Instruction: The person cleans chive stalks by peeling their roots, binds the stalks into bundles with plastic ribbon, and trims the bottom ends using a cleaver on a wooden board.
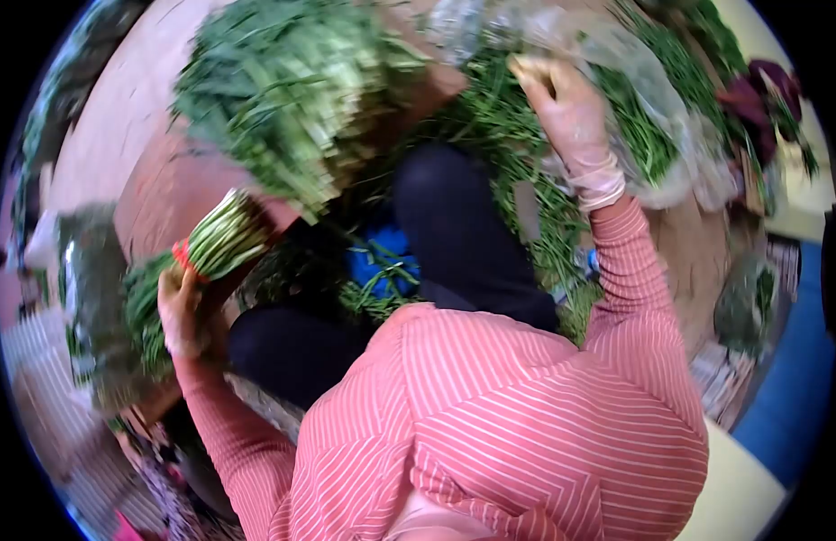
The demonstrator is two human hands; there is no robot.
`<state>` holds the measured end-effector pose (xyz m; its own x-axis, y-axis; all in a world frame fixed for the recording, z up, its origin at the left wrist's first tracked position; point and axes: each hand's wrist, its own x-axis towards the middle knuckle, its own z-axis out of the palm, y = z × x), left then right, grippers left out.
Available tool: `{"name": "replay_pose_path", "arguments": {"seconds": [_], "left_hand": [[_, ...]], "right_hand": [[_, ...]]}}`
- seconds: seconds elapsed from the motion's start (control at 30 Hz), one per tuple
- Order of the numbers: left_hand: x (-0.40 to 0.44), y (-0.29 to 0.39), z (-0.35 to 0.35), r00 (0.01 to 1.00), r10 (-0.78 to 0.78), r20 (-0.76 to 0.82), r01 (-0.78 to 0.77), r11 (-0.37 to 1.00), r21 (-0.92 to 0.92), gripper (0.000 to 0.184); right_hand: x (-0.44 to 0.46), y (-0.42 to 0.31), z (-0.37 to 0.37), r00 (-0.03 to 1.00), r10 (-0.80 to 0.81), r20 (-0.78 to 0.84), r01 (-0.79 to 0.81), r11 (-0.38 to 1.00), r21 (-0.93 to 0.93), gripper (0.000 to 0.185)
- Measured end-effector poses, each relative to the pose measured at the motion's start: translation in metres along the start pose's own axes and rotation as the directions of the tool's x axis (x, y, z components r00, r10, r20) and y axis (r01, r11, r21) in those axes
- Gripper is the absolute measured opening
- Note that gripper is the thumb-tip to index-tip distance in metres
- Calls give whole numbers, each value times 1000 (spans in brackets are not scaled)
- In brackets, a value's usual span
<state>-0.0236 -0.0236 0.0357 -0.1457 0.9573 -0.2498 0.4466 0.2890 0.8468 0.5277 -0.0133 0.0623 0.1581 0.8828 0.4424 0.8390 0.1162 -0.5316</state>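
Note:
My left hand, in a thin clear glove, is closed around a bundle of long green stems near its red band. The pale cut ends point up and right, and the leafy part hangs down beside the hand. My right hand, also gloved, is raised at the upper right over loose green stems. Its thumb and fingers are pressed together at the tips; what they hold, if anything, is too small to make out. A big pile of leafy green stalks lies between the hands, further off.
A clear plastic bag with greens lies right of my right hand. Wrapped greens stand at the far left. My bent knees are in the middle, beside a blue item. Purple leaves are at the right edge.

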Motion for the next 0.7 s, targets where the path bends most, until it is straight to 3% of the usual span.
{"name": "replay_pose_path", "arguments": {"seconds": [0.03,0.07,0.1,0.13,0.17,0.2,0.23,0.27,0.3,0.33,0.37,0.43,0.47,0.5,0.57,0.63,0.67,0.7], "left_hand": [[-2,-1,5,998,51,-41,-47,994,103,12],[-2,-7,-2,1000,7,10,-7,998,56,11],[-6,-6,5,997,-44,-56,43,999,-9,12],[-10,-3,6,998,-31,-61,30,999,-21,14],[-9,-12,2,999,-22,-46,22,1000,-4,14],[-6,-27,-7,992,-23,-128,24,1000,11,15],[-2,-35,-12,976,-20,-219,26,999,25,16],[-2,-34,-16,973,-14,-229,26,999,47,16],[-7,-29,-26,978,-35,-207,74,980,185,17],[-11,-23,-31,980,-58,-192,118,941,317,18],[-16,-18,-30,971,-50,-234,129,933,335,17],[-9,-29,-56,976,55,-209,68,840,538,17],[-12,-15,-53,974,38,-223,101,810,578,17],[-6,-26,-70,972,160,-173,15,688,725,18],[-7,-22,-67,969,154,-196,16,747,664,17],[-7,-26,-62,963,223,-150,-67,738,672,20],[-12,-17,-48,953,254,-167,-66,709,702,21],[-14,-16,-43,947,282,-156,-46,598,800,24]], "right_hand": [[-37,54,-7,979,199,39,-198,979,-40,20],[-82,100,-14,935,349,67,-332,925,-185,27],[-132,147,-8,866,489,107,-445,849,-284,37],[-186,189,2,785,602,148,-502,758,-417,42],[-221,204,6,652,709,269,-586,696,-415,37],[-253,207,14,540,787,298,-622,611,-490,34],[-280,214,28,424,846,324,-634,532,-560,32],[-327,248,63,395,768,504,-422,639,-643,31],[-367,272,95,319,670,671,-184,738,-649,30],[-362,249,94,301,782,545,-474,619,-626,29],[-349,222,90,226,876,426,-719,445,-534,30],[-357,222,120,156,918,366,-712,361,-603,32],[-347,221,125,41,930,365,-704,286,-650,34],[-340,221,134,-68,931,359,-682,219,-698,35],[-364,245,163,-26,972,235,-650,162,-743,39],[-371,257,161,3,938,347,-661,262,-703,43],[-362,244,148,84,920,382,-668,336,-663,44],[-351,231,132,166,897,410,-670,407,-621,46]]}}
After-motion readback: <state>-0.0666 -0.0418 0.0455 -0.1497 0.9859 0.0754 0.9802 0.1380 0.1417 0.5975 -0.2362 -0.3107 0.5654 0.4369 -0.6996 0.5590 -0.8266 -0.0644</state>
